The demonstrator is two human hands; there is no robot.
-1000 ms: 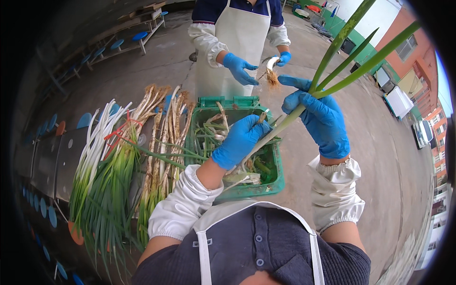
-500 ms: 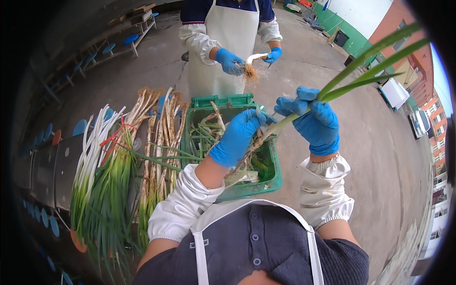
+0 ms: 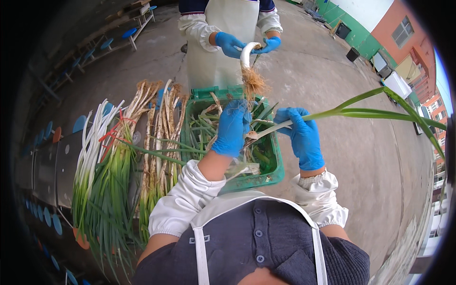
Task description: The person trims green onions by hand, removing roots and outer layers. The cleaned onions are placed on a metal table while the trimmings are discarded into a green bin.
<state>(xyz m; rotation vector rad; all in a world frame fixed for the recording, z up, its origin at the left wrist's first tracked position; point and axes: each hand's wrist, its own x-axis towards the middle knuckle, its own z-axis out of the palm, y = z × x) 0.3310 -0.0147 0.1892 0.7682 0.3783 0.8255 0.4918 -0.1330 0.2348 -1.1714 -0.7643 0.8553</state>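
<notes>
My right hand, in a blue glove, is closed round a green onion. The onion's pale stem points left over the bin, and its long green leaves stretch far to the right. My left hand, also blue-gloved, is closed close to the stem's root end; whatever its fingers hold is hidden. Beneath both hands stands a green bin filled with leaf trimmings and peeled skins. Across the bin, a co-worker's gloved hands hold another onion with brown roots hanging down.
To the left, a metal table bears a bundle of cleaned green onions with a red tie and unpeeled, soil-stained ones. Blue stools stand farther back. Concrete floor stretches to the right.
The onion in my right hand has swung down from slanting upward to nearly level. My right hand has shifted left and lower. The co-worker's onion now hangs roots downward.
</notes>
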